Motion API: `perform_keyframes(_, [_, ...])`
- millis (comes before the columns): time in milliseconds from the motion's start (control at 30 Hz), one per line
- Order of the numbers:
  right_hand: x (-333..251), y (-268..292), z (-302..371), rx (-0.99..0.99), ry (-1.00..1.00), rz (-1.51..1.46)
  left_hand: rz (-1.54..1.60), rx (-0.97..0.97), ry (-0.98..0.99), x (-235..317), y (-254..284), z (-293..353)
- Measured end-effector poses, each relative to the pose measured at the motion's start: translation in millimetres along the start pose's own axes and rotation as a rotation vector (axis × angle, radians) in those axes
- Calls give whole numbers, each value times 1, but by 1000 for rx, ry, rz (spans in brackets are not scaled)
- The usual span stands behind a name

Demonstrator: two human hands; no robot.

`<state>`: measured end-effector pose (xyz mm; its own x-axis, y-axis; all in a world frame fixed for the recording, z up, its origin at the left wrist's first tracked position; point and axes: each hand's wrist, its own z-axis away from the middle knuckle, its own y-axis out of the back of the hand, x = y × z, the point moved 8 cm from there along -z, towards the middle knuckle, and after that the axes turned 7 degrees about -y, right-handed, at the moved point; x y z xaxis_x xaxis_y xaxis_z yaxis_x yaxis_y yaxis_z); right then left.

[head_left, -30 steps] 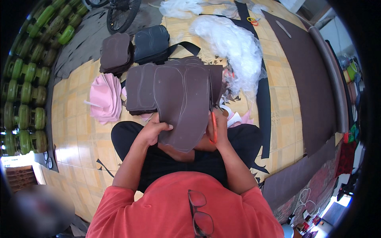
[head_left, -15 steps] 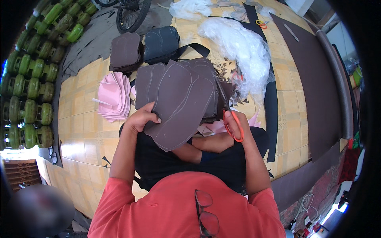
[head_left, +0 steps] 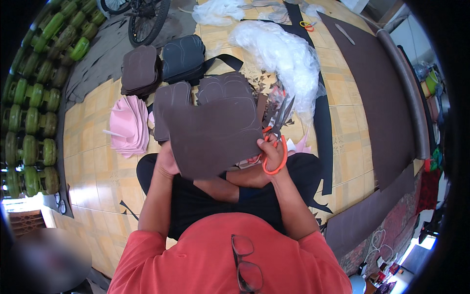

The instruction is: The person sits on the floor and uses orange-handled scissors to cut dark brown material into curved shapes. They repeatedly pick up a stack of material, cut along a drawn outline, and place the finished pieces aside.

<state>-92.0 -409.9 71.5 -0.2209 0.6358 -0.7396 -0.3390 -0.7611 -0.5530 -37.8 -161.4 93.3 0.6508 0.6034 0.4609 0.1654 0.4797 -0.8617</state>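
A dark brown sheet (head_left: 213,147), plain on the side facing me and blurred by motion, is held up over my lap. My left hand (head_left: 168,159) grips its lower left edge, with the fingers partly hidden behind it. At the sheet's right edge, my right hand (head_left: 273,151) holds orange-handled scissors (head_left: 282,116), the blades pointing away from me and parted. The thumb of that hand meets the sheet's edge. Beyond lie stacks of brown pieces with drawn curved outlines: one brown stack (head_left: 172,98) at left and another (head_left: 227,85) partly covered by the sheet.
Pink pieces (head_left: 128,125) are piled at the left. Farther off are a brown stack (head_left: 140,68), a dark stack (head_left: 182,56) and crumpled clear plastic (head_left: 281,56). A brown roll (head_left: 404,93) lies unrolled at right. Green cylinders (head_left: 34,117) line the left; a bicycle wheel (head_left: 149,22) stands behind.
The held sheet has turned, so its plain side shows instead of the outlined one. The scissors' blades have spread, and my right hand has come in to the sheet's edge. The whole view has shifted slightly.
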Motion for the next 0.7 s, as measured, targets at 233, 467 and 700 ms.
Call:
perform_keyframes(233, [6, -41, 21, -66, 6, 280, -533, 363, -393, -35, -30, -20])
perform_keyframes(467, [-14, -16, 19, 116, 337, 895, -280, 407, -457, -4, -35, -18])
perform_keyframes(700, [-35, -37, 27, 101, 456, 1035, -274, 367, -459, -1, -38, -14])
